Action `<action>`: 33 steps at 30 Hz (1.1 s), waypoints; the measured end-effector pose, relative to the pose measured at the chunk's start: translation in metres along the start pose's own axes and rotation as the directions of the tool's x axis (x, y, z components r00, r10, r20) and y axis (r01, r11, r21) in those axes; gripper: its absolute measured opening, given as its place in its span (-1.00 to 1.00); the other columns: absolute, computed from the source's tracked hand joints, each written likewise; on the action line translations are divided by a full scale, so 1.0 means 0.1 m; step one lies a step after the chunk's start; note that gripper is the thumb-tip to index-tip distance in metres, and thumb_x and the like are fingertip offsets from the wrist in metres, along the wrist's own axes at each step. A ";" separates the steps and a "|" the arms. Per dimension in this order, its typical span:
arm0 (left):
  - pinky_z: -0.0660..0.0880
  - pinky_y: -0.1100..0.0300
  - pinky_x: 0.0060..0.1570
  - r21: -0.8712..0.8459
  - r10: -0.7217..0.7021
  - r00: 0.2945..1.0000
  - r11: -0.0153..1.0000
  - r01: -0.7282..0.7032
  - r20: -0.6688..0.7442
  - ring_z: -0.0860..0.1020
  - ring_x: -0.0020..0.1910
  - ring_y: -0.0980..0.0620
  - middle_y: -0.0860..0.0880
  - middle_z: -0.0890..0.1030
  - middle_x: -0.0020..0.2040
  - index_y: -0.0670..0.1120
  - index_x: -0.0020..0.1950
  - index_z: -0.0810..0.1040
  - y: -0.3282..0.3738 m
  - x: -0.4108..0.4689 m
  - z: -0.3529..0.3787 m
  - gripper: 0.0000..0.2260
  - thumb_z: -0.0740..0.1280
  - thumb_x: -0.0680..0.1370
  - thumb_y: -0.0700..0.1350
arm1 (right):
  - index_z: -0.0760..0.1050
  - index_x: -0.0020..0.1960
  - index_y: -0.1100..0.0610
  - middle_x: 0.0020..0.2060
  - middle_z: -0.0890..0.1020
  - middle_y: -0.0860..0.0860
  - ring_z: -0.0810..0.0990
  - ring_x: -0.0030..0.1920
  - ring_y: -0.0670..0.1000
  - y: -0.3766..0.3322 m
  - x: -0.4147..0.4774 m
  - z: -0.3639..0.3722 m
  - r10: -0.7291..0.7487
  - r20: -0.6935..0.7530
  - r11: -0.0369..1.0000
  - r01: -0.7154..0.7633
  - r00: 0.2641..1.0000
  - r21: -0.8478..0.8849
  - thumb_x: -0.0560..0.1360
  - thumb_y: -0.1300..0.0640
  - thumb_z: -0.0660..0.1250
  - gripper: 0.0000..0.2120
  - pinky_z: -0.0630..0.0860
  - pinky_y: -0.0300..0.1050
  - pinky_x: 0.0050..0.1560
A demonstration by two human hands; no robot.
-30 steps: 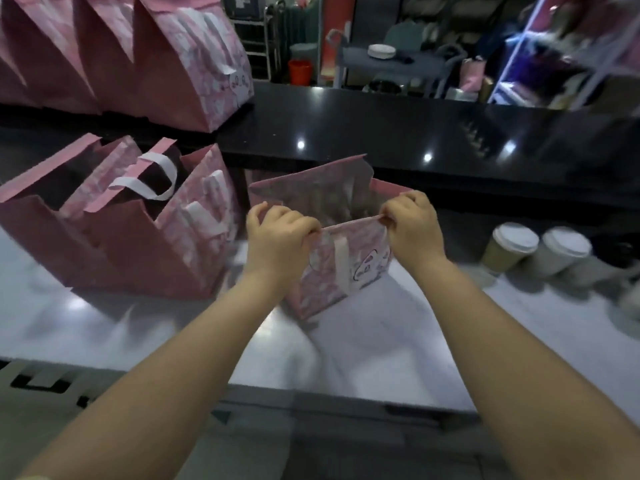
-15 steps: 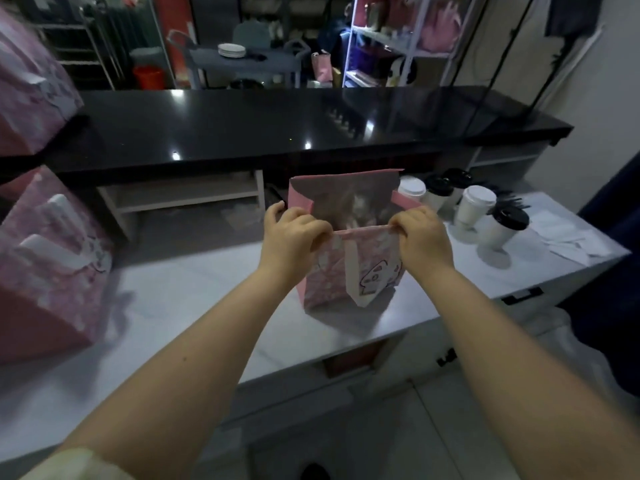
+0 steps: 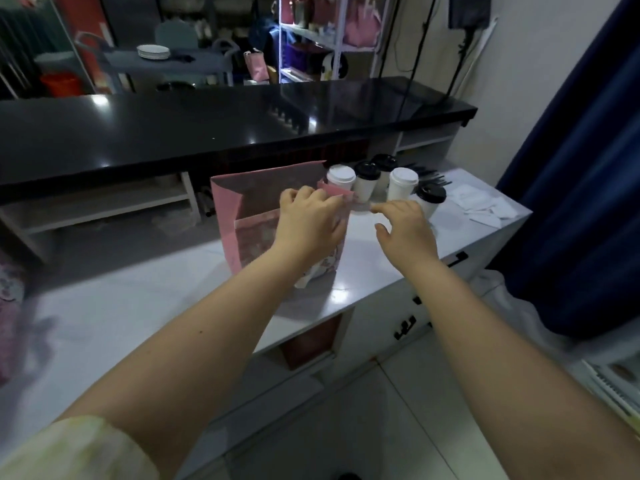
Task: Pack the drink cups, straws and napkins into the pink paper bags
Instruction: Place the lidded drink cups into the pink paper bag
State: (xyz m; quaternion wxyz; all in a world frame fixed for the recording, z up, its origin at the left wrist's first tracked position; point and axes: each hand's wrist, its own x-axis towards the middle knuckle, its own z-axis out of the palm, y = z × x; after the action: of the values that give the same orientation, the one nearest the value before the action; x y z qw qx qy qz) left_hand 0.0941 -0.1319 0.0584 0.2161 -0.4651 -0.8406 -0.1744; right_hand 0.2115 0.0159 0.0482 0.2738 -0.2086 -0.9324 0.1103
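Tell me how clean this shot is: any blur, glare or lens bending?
Head view: dim; white glare spots on the black counter; the right hand and the pink bag at the left edge smear; the left hand gripping the pink paper bag reads sharper; the wide lens slants the blue curtain.

A glossy black counter fronts white shelving, beside a navy curtain.

A pink paper bag is stood upright and open on a white counter. Five lidded cups are clustered just beside it, and white napkins are spread beyond.
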 end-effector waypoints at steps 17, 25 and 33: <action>0.25 -0.05 0.18 0.024 -0.185 0.942 0.982 0.185 0.280 0.42 0.21 -0.10 0.00 0.54 0.16 0.05 0.29 0.50 2.28 0.54 1.79 -0.62 0.25 0.51 0.13 | 0.51 0.27 0.06 0.23 0.51 0.00 0.36 0.27 0.09 2.54 -0.38 -0.27 0.123 0.247 0.980 -0.157 0.961 0.121 0.49 0.20 0.34 -0.65 0.38 0.05 0.24; 0.23 -0.06 0.20 0.042 -0.333 0.914 0.942 0.333 0.231 0.44 0.21 -0.12 0.00 0.58 0.15 0.04 0.27 0.53 2.34 0.69 2.13 -0.62 0.31 0.49 0.13 | 0.49 0.30 0.07 0.24 0.50 0.01 0.34 0.29 0.07 2.88 -0.05 -0.04 0.087 0.258 0.954 -0.155 0.962 0.256 0.49 0.20 0.35 -0.62 0.38 0.01 0.25; 0.32 -0.04 0.20 -0.046 -0.412 0.870 0.897 0.439 0.271 0.48 0.22 -0.09 -0.01 0.57 0.20 0.04 0.33 0.49 1.94 1.25 2.67 -0.54 0.31 0.49 0.19 | 0.43 0.35 0.02 0.30 0.45 -0.05 0.27 0.34 0.03 3.03 0.59 0.46 0.067 0.347 0.951 -0.165 0.936 0.261 0.50 0.14 0.36 -0.58 0.32 -0.03 0.30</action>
State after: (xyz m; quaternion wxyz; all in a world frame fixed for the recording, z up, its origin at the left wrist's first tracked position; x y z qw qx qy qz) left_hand 0.1475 0.1863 -0.0835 0.0378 -0.2979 -0.9325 -0.2008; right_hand 0.2403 0.3074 -0.0597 0.1321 -0.2004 -0.9252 0.2939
